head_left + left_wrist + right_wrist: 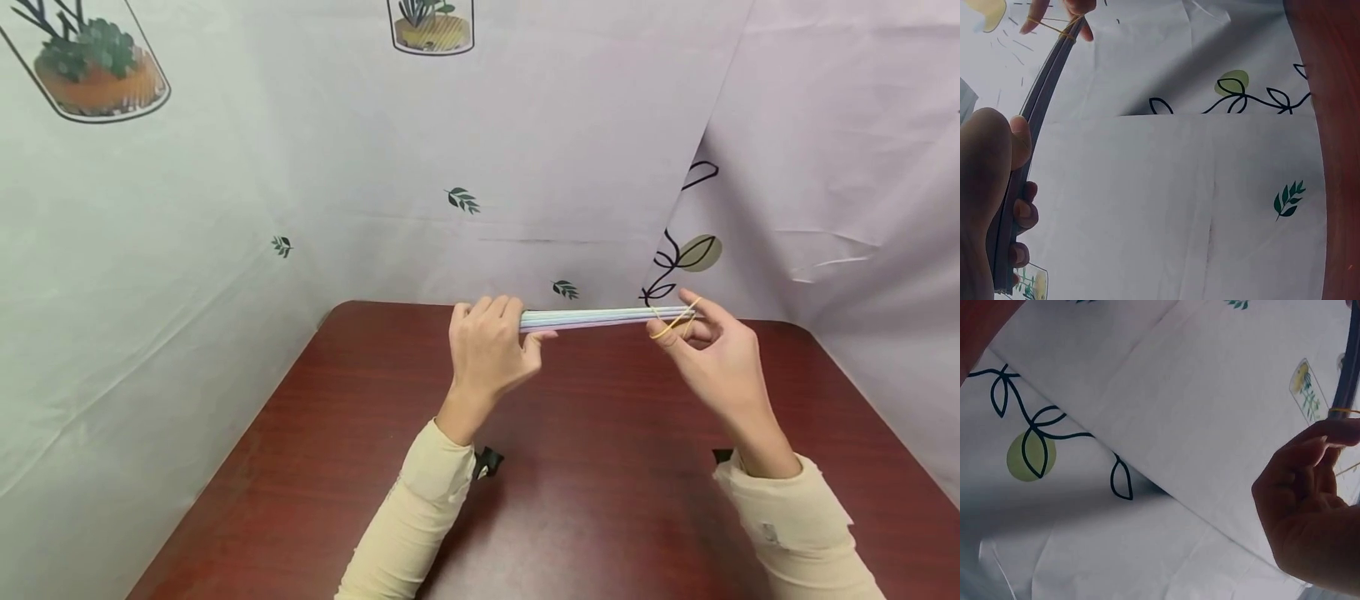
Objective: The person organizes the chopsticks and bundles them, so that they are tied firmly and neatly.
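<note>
In the head view my left hand [487, 346] grips one end of a slim bundle of long pastel sticks [592, 318], its fingers wrapped over them and its thumb pointing right along the underside. The bundle is held nearly level above the table. At its right end my right hand [716, 354] holds a thin yellow rubber band [678, 318], stretched between thumb and forefinger. Part of the band loops round the bundle's end, as the left wrist view also shows the rubber band [1054, 28] there. Backlight darkens the bundle [1038, 112] in that view.
A dark red wooden table [600, 500] lies beneath both hands. Pale cloth [360, 167] printed with leaves and potted plants hangs behind and along the sides. A black wrist fitting [487, 461] shows beside the left sleeve.
</note>
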{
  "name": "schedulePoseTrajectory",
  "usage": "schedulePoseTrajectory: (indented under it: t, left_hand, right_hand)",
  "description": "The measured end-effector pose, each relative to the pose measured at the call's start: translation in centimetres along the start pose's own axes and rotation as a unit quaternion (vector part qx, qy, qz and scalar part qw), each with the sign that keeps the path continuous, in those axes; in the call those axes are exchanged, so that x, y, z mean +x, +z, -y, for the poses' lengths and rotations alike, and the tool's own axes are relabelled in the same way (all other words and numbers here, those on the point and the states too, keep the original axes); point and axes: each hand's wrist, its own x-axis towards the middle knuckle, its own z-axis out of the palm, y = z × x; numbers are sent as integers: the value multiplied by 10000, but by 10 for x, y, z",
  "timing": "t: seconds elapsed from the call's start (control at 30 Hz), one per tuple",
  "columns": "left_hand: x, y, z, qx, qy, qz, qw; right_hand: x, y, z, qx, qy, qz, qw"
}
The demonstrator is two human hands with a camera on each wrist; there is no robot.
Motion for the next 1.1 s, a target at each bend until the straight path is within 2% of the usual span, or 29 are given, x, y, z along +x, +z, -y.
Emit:
schedulePoseTrajectory:
  t: [0.3, 0.43, 0.67, 0.8, 0.9, 1.0, 1.1]
  left_hand:
    - [4, -4, -1, -165, 244, 22, 9996]
    - [4, -6, -2, -230, 277, 84, 9993]
    - [0, -9, -5, -242, 322, 321, 9987]
    - [-3, -8, -8, -191, 296, 365, 9987]
    - [-5, -6, -10, -169, 396, 412, 9982]
    - [-3, -6, -10, -93, 542, 408, 9977]
    - [0, -7, -5, -13, 548, 382, 9978]
  right_hand:
    - [8, -8, -3, 794, 266, 753, 9936]
    - [11, -11, -4, 902, 264, 1085, 9896]
    - [13, -9, -9, 338, 244, 1492, 9879]
    - [11, -6, -13, 417, 247, 1499, 9875]
    - [10, -9, -16, 413, 232, 1570, 9865]
    - [13, -14, -19, 202, 105, 1858, 9823]
    - [21, -16, -19, -173, -171, 2342, 9719]
